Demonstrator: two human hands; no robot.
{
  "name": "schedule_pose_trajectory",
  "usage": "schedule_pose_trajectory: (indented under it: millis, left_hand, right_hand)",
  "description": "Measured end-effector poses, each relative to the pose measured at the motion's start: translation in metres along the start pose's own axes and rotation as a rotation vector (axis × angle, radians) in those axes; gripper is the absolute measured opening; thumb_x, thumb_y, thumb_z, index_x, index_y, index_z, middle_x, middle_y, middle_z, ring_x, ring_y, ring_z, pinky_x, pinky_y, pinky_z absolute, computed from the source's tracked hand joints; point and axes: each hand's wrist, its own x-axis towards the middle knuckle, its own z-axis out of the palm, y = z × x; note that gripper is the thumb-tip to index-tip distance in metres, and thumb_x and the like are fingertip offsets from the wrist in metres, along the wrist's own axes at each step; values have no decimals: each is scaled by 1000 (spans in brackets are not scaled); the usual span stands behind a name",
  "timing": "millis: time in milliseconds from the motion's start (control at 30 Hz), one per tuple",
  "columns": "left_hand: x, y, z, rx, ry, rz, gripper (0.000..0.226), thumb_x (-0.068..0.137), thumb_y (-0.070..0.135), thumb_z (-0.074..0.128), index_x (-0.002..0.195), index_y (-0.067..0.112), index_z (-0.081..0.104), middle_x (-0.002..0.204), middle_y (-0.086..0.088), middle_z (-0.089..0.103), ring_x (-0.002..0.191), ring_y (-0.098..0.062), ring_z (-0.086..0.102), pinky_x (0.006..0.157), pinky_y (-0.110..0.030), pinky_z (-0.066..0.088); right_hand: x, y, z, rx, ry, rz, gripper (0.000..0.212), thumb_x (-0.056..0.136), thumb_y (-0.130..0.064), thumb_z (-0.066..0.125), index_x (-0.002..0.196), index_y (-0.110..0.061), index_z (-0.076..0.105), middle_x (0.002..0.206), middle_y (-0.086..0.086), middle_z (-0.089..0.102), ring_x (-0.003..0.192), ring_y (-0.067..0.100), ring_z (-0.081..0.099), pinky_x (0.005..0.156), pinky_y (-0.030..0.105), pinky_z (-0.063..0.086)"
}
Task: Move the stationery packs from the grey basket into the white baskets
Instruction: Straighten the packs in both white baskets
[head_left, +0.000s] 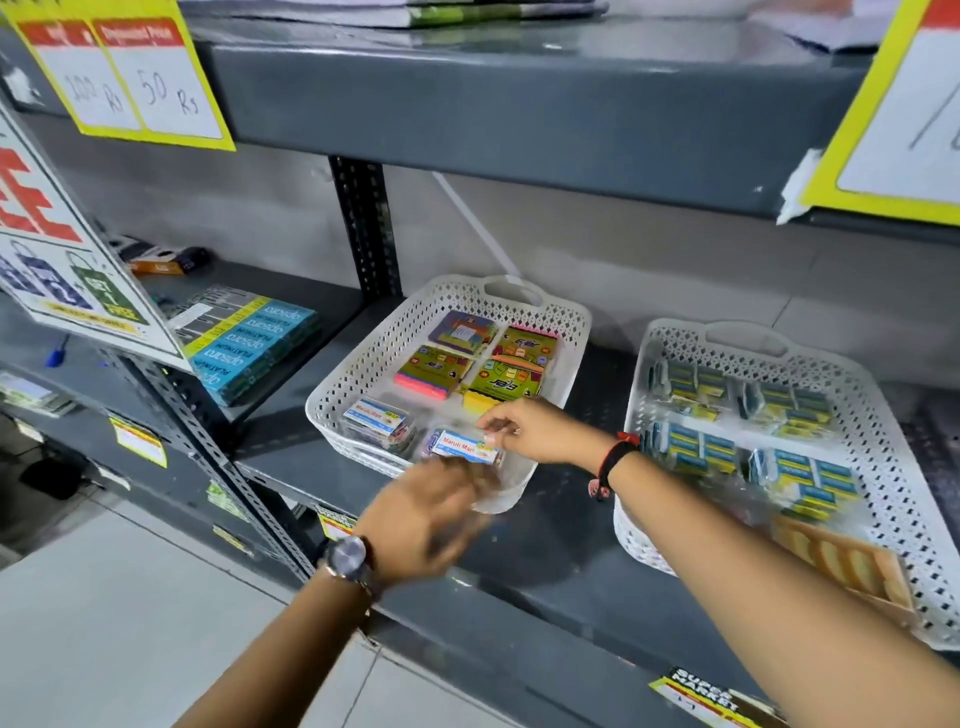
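Two white perforated baskets stand on a grey shelf. The left white basket (363, 364) holds colourful sticky-note packs (470, 364) at the back and clear packs with a "Maruti Mart" label at the front. My right hand (535, 431) pinches one labelled clear pack (465, 447) at the basket's front. My left hand (426, 514), blurred and wearing a watch, hovers just in front of that basket; whether it holds anything is unclear. The right white basket (883, 410) holds several blue-and-yellow packs (743, 421). No grey basket is in view.
A stack of blue pencil boxes (249, 348) lies on the shelf to the left. A slotted upright post (366, 228) stands behind the left basket. Price signs hang from the upper shelf (519, 104). A wooden item (852, 561) sits in the right basket's front corner.
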Motion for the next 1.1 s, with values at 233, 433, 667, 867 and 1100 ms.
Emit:
schedule_pose_trajectory:
  millis: [233, 433, 667, 867, 1100]
  left_hand:
    - [44, -81, -29, -35, -412, -578, 34, 94, 8, 51, 127, 18, 54, 67, 12, 52, 53, 3, 49, 46, 5, 37]
    - [52, -110, -18, -138, -601, -447, 37, 88, -7, 53, 123, 5, 58, 128, -14, 60, 112, -25, 57, 96, -29, 44]
    - [62, -117, -8, -166, -711, -463, 32, 92, -3, 51, 122, 5, 59, 128, -8, 59, 112, -22, 57, 90, -17, 39]
    - [63, -118, -10, -164, -749, -451, 31, 92, 1, 51, 121, 6, 59, 125, -10, 61, 110, -23, 57, 83, -19, 41]
    - [76, -122, -18, -169, -623, -465, 27, 97, 7, 44, 120, 4, 57, 127, -10, 58, 111, -24, 54, 70, -21, 41]
  right_hand:
    - [-3, -12, 3, -184, -63, 118, 23, 92, -24, 54, 109, -10, 59, 104, 5, 62, 94, 19, 58, 81, 29, 48]
    - [4, -25, 12, -251, 7, 370, 25, 95, -17, 49, 105, 4, 57, 90, 14, 56, 92, 26, 54, 67, 25, 41]
    - [9, -27, 23, -199, -8, 483, 25, 92, -1, 42, 107, 8, 60, 107, 25, 66, 89, 31, 64, 48, 17, 30]
    - [8, -26, 22, -134, -10, 484, 27, 94, -11, 48, 102, 7, 65, 101, 23, 72, 87, 30, 66, 50, 18, 34]
    - [15, -18, 5, -84, 299, 472, 30, 94, -16, 48, 110, 7, 57, 122, 23, 57, 105, 34, 59, 93, 39, 49]
